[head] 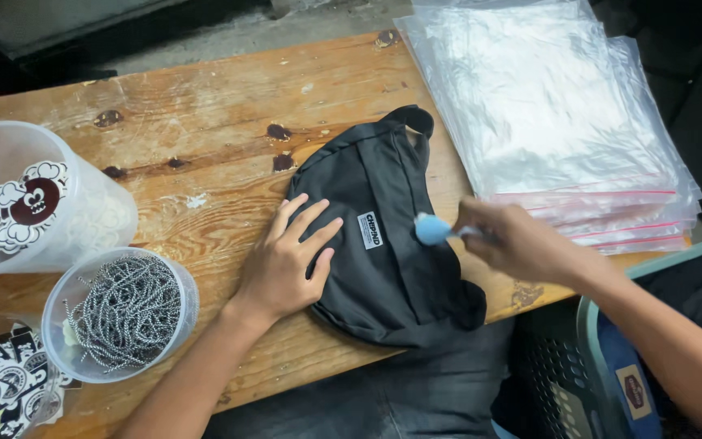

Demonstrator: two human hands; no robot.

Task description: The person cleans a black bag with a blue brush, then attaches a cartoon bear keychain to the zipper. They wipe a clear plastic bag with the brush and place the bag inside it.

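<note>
At the far left of the wooden worktop (205,106) lay a large clear plastic tub (38,199) on its side, a cartoon sticker on its wall. Just below it stood a smaller clear cup (123,313) filled with silver ball chains (127,309), and at the bottom left corner sat a pile of black and white stickers (2,390).

Toward the middle, the left hand (290,260) rested flat and released, fingers spread, on the left part of a black fabric bag (387,252). The bag lay on the worktop near its front edge, its strap loop pointing away from the person and a small white label on its front.

The right hand (513,240) was clenched around a small tool with a light blue tip (432,229), and that tip met the bag just right of the label; the tool was blurred.

Behind the right hand lay a stack of clear plastic bags (554,114) with thin red strips along their near edges. At the far right, beside the worktop, stood a teal basket (603,349).
</note>
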